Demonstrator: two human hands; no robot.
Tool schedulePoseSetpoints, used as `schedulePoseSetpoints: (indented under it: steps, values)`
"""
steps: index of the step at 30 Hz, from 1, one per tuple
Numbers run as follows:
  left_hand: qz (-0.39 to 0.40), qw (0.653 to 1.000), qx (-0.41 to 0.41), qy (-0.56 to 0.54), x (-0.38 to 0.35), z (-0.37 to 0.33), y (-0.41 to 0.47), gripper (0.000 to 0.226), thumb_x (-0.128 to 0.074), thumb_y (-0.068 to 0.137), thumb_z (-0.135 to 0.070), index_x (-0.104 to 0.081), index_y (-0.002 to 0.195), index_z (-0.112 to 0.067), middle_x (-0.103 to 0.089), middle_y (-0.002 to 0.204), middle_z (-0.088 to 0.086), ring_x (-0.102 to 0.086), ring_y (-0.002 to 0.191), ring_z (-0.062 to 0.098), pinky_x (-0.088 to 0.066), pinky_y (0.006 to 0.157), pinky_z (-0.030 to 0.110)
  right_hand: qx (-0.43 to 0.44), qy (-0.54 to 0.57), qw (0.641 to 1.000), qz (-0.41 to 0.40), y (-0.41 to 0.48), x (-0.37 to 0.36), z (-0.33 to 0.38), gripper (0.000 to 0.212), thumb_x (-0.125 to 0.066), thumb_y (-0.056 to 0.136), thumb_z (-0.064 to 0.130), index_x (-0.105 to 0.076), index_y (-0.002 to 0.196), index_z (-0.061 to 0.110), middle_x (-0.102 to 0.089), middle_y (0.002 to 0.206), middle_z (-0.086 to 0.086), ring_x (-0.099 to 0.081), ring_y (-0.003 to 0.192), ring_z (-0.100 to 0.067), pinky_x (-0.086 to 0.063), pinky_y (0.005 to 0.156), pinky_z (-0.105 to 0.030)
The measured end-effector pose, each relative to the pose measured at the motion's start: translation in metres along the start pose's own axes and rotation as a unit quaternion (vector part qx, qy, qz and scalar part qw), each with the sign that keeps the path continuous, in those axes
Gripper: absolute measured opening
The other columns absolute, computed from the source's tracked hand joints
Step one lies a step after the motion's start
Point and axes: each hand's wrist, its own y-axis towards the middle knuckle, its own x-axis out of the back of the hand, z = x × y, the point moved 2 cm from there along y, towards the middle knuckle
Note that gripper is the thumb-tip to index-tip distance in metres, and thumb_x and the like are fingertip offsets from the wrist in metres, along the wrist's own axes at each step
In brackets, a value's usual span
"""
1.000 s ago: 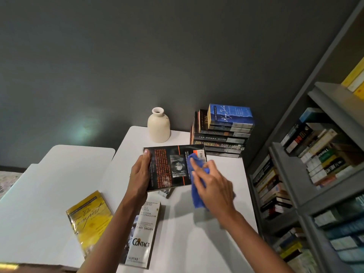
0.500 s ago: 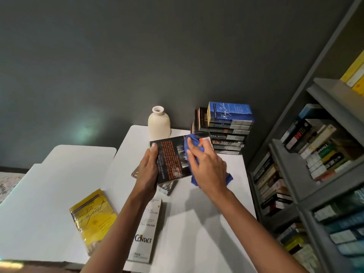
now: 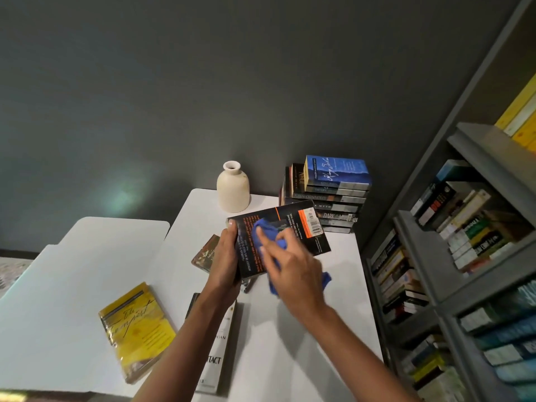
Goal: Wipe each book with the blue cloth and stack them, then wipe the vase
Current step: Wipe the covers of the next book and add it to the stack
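My left hand (image 3: 224, 261) grips the left edge of a black paperback (image 3: 304, 227), held tilted above the white table (image 3: 304, 329) with its back cover up. My right hand (image 3: 293, 269) presses the blue cloth (image 3: 262, 227) onto that cover, and part of the cloth hangs out below my palm. A cream vase (image 3: 233, 188) stands at the far edge of the table. To its right rises a stack of books (image 3: 327, 198) with a blue one on top. A yellow book (image 3: 136, 329), a white book (image 3: 216, 358) and a brown book (image 3: 206, 252) lie flat on the table.
A grey bookshelf (image 3: 452, 256) packed with books fills the right side, close to the table edge. A second white table (image 3: 72, 271) adjoins on the left. A dark grey wall stands behind both tables.
My right hand has slid the blue cloth leftward across the black cover, from its right edge to the middle. The book has risen and tilted toward the stack.
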Motion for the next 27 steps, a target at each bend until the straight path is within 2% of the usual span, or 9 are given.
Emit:
schedulePoseSetpoints:
  steps: [3, 8, 10, 13, 17, 19, 22, 24, 27]
  values:
    - [0.008, 1.0, 0.0, 0.002, 0.002, -0.001, -0.001, 0.049, -0.034, 0.102, -0.048, -0.067, 0.111, -0.013, -0.075, 0.1, 0.011, -0.073, 0.083, 0.02, -0.058, 0.064, 0.028, 0.08, 0.023, 0.994, 0.071, -0.02, -0.002, 0.008, 0.035, -0.048, 0.092, 0.04, -0.058, 0.126, 0.039, -0.047, 0.087, 0.005, -0.051, 0.068, -0.011, -0.045, 0.043, -0.026]
    - [0.017, 1.0, 0.018, 0.015, 0.004, 0.0, -0.009, 0.047, -0.029, 0.104, -0.046, -0.068, 0.101, -0.019, -0.077, 0.085, 0.004, -0.074, 0.074, 0.018, -0.058, 0.055, 0.029, 0.017, 0.034, 0.997, 0.066, -0.014, 0.014, -0.027, 0.033, -0.048, 0.091, 0.044, -0.062, 0.12, 0.043, -0.046, 0.087, 0.009, -0.05, 0.066, -0.007, -0.048, 0.045, -0.028]
    - [0.018, 0.999, 0.012, 0.027, 0.003, -0.001, -0.011, 0.049, -0.031, 0.104, -0.046, -0.069, 0.094, -0.018, -0.077, 0.079, 0.004, -0.073, 0.067, 0.016, -0.059, 0.055, 0.028, 0.071, 0.049, 0.991, 0.105, -0.017, 0.012, -0.013, 0.031, -0.05, 0.091, 0.042, -0.063, 0.12, 0.041, -0.048, 0.088, 0.009, -0.052, 0.069, -0.008, -0.048, 0.046, -0.028]
    - [0.008, 0.999, 0.0, 0.052, 0.002, 0.001, -0.012, 0.056, -0.028, 0.101, -0.054, -0.07, 0.094, -0.018, -0.077, 0.083, 0.005, -0.073, 0.071, 0.016, -0.059, 0.064, 0.03, 0.126, 0.039, 0.981, 0.14, -0.012, 0.009, 0.0, 0.031, -0.049, 0.093, 0.042, -0.061, 0.121, 0.043, -0.046, 0.088, 0.009, -0.052, 0.071, -0.009, -0.045, 0.047, -0.029]
    - [-0.012, 0.998, -0.027, 0.061, 0.0, 0.004, -0.009, 0.069, -0.022, 0.092, -0.067, -0.069, 0.101, -0.016, -0.076, 0.094, 0.008, -0.074, 0.087, 0.018, -0.058, 0.072, 0.031, 0.099, 0.019, 0.989, 0.11, 0.018, 0.002, 0.006, 0.035, -0.044, 0.092, 0.042, -0.063, 0.121, 0.04, -0.046, 0.09, 0.006, -0.054, 0.07, -0.011, -0.037, 0.048, -0.023]
    - [-0.019, 0.997, -0.055, 0.052, -0.002, 0.003, -0.009, 0.061, -0.024, 0.091, -0.064, -0.066, 0.105, -0.022, -0.075, 0.1, 0.005, -0.073, 0.087, 0.011, -0.055, 0.07, 0.022, 0.063, 0.019, 0.994, 0.09, 0.029, -0.001, 0.01, 0.036, -0.043, 0.093, 0.042, -0.062, 0.123, 0.037, -0.045, 0.09, 0.003, -0.054, 0.069, -0.013, -0.04, 0.049, -0.025]
    - [-0.043, 0.993, -0.096, 0.046, -0.002, 0.0, -0.014, 0.045, -0.038, 0.093, -0.052, -0.061, 0.097, -0.014, -0.068, 0.084, -0.003, -0.067, 0.073, 0.002, -0.05, 0.06, 0.013, -0.029, 0.025, 0.996, 0.078, 0.039, -0.001, 0.002, 0.03, -0.047, 0.097, 0.04, -0.062, 0.122, 0.032, -0.045, 0.091, 0.0, -0.055, 0.068, -0.019, -0.051, 0.057, -0.037]
    - [-0.062, 0.99, -0.115, 0.051, 0.001, -0.004, -0.016, 0.034, -0.045, 0.099, -0.04, -0.053, 0.088, -0.009, -0.06, 0.071, -0.003, -0.061, 0.058, -0.001, -0.047, 0.052, 0.013, -0.061, 0.031, 0.995, 0.073, 0.036, 0.0, -0.01, 0.027, -0.049, 0.097, 0.04, -0.066, 0.114, 0.027, -0.045, 0.093, 0.001, -0.056, 0.07, -0.02, -0.051, 0.059, -0.035]
    - [-0.063, 0.987, -0.133, 0.061, 0.003, -0.002, -0.015, 0.029, -0.046, 0.101, -0.032, -0.051, 0.085, -0.009, -0.058, 0.069, -0.005, -0.058, 0.057, -0.002, -0.047, 0.053, 0.013, -0.074, 0.036, 0.995, 0.051, 0.03, 0.0, -0.015, 0.027, -0.05, 0.096, 0.039, -0.067, 0.112, 0.027, -0.047, 0.092, 0.001, -0.057, 0.071, -0.02, -0.051, 0.057, -0.034]
